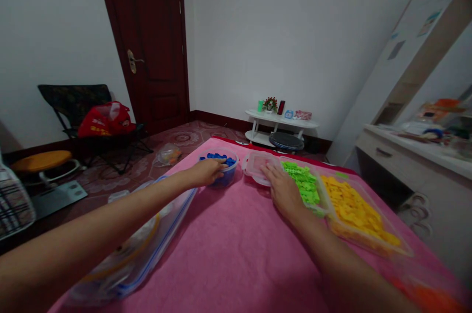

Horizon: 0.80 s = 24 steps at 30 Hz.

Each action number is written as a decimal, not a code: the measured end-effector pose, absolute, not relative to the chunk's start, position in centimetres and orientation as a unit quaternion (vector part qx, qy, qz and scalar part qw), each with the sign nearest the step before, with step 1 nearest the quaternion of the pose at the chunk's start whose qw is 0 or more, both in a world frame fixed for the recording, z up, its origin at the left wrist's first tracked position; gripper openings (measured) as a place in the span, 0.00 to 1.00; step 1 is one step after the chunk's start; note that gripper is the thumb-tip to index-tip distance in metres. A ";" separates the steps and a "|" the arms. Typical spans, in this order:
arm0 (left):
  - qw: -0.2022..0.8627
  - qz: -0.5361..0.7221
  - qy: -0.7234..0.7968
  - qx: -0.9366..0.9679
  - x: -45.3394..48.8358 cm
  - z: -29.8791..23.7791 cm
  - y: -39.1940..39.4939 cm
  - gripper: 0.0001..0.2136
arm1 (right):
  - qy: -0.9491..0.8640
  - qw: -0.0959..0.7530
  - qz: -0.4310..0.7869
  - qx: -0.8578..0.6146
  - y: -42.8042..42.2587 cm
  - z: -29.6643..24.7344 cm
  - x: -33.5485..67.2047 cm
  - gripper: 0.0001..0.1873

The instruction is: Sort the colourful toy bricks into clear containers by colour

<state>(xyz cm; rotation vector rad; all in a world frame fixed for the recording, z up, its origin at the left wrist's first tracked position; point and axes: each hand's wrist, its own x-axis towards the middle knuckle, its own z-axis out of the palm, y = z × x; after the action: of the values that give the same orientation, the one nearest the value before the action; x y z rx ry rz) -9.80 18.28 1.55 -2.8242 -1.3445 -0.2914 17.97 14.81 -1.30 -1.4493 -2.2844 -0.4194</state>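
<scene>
My left hand [207, 171] rests on the near rim of a round clear tub of blue pieces [221, 168], fingers curled over its edge. My right hand [282, 189] lies flat on the pink cloth [228, 249], its fingertips touching a clear box with pink pieces [256, 164] and its side against the tray of green pieces [306, 185]. A tray of yellow pieces [354, 212] sits further right.
A clear plastic zip bag [136, 254] hangs over the table's left edge. A dresser [413, 165] stands to the right, a small white shelf table [282, 124] by the far wall, and a folding chair with a red bag [105, 119] near the door.
</scene>
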 end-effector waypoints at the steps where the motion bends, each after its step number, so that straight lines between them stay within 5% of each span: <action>1: -0.004 -0.086 -0.420 -0.903 -10.0 1.4 18.1 0.19 | -0.815 0.219 -0.156 -0.513 15.3 -0.4 18.0 0.30; 5: 0.007 -0.092 -0.420 -0.903 -10.0 0.6 17.7 0.19 | -0.796 0.266 -0.194 -0.507 17.5 2.0 17.8 0.30; 24: -0.010 -0.105 -0.413 -0.905 -10.2 0.9 17.2 0.20 | -0.832 0.106 -0.056 -0.542 17.9 -1.9 17.8 0.34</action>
<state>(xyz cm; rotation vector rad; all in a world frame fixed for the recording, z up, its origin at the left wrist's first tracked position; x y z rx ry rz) -10.20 17.20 0.91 -2.8599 -1.3040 -0.3332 17.77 17.94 -1.91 -1.5958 -2.4504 -0.1651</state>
